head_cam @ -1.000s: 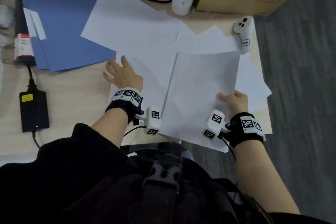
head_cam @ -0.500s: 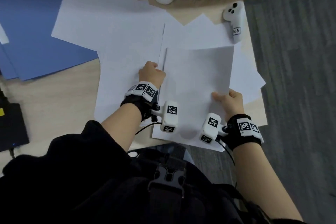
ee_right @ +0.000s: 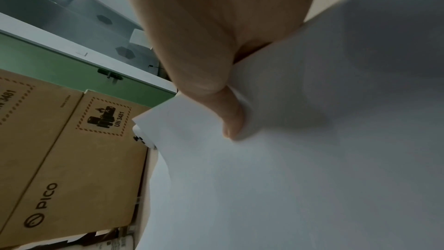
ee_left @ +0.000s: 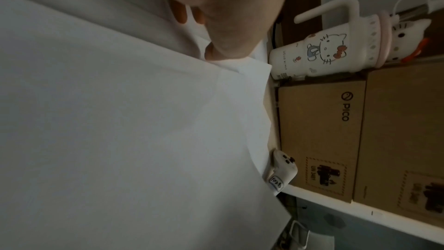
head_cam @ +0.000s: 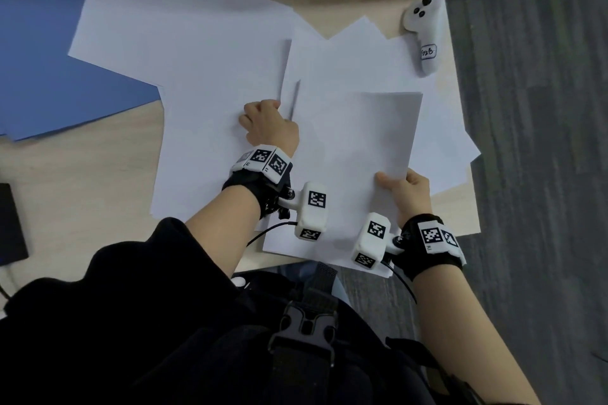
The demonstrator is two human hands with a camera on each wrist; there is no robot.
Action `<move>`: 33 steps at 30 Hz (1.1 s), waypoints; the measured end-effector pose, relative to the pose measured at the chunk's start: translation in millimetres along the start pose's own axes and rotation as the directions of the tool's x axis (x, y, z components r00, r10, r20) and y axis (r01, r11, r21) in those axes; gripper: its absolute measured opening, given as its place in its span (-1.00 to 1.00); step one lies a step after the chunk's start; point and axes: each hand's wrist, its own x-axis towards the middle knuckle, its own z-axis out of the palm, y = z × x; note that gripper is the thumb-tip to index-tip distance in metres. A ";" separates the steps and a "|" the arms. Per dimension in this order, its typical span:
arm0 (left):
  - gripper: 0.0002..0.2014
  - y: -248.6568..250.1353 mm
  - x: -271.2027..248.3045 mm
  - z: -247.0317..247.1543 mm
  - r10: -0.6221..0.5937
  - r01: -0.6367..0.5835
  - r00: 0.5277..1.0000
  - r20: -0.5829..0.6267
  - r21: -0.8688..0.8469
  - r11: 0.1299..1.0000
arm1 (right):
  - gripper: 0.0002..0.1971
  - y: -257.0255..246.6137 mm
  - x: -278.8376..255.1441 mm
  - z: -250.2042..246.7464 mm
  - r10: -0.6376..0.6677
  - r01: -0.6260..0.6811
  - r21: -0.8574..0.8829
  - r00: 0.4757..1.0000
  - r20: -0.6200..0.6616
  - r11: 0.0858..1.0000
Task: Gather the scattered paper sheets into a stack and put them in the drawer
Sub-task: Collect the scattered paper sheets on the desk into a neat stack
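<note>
Mid-gather: right hand (head_cam: 409,192) pinching lifted sheet (head_cam: 388,131), left hand (head_cam: 268,123) pinching next sheet's edge (head_cam: 297,99); next, slide it under

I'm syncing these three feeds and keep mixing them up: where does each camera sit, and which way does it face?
Head: worn on the head, looking down at the desk; shows both forearms, left hand and right hand on the paper sheets.
Left wrist: looks along the left hand across the sheets to the Hello Kitty cup.
Right wrist: looks along the right hand pinching sheets, toward the PICO box.
Shared: the wrist views and the head view all show the white controller.
</note>
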 end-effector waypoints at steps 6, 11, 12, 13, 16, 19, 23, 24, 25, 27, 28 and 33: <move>-0.89 -0.1 5.9 1.3 0.051 -0.049 0.999 0.005 -0.152 0.987 | -0.82 -3.2 -2.1 -4.7 0.033 -0.036 0.058 0.999 0.041 0.998; -0.75 -15.8 -0.8 -16.0 -0.019 0.011 0.997 -0.072 -0.103 0.995 | -0.87 -19.5 -17.6 -14.4 -0.025 0.011 0.120 0.993 0.115 0.993; -0.78 -20.6 -2.5 -22.3 -0.027 0.016 0.994 -0.104 -0.097 0.995 | -0.88 -23.9 -20.4 -14.3 -0.035 0.017 0.138 0.991 0.132 0.990; -0.80 -26.3 -4.3 -30.0 -0.043 0.030 0.990 -0.134 -0.093 0.995 | -0.89 -27.5 -23.2 -12.9 -0.044 0.020 0.158 0.988 0.148 0.987; -0.82 -48.9 -8.7 -54.5 -0.101 0.088 0.973 -0.207 -0.071 0.994 | -0.88 -35.6 -33.6 -2.3 -0.058 0.023 0.191 0.982 0.179 0.981; -0.73 -74.6 -12.2 -74.2 -0.166 0.154 0.963 -0.214 -0.069 0.986 | -0.88 -38.3 -43.3 13.4 -0.053 0.011 0.192 0.975 0.214 0.981; -0.67 -100.8 -5.6 -100.7 -0.133 0.114 0.968 -0.213 -0.101 0.988 | -0.90 -37.0 -57.3 40.8 -0.040 -0.002 0.184 0.974 0.221 0.983; -0.68 -105.0 -0.6 -106.1 -0.112 0.091 0.971 -0.211 -0.104 0.990 | -0.90 -34.9 -60.3 46.4 -0.039 -0.001 0.184 0.976 0.213 0.983; -0.70 -109.2 5.3 -111.2 -0.091 0.069 0.974 -0.208 -0.112 0.991 | -0.91 -31.8 -63.0 52.3 -0.041 0.004 0.184 0.979 0.199 0.983; -0.72 -116.2 16.4 -119.8 -0.067 0.040 0.979 -0.194 -0.139 0.989 | -0.91 -25.3 -69.4 63.2 -0.037 0.009 0.172 0.986 0.160 0.985; -0.69 -118.9 20.1 -123.4 -0.070 0.046 0.981 -0.179 -0.135 0.990 | -0.91 -22.0 -73.0 69.3 -0.033 0.009 0.173 0.990 0.137 0.985; -0.46 -121.1 22.1 -127.5 -0.110 0.116 0.991 -0.069 0.089 0.989 | -0.86 -9.0 -83.7 91.8 -0.014 0.004 0.173 0.998 0.056 0.985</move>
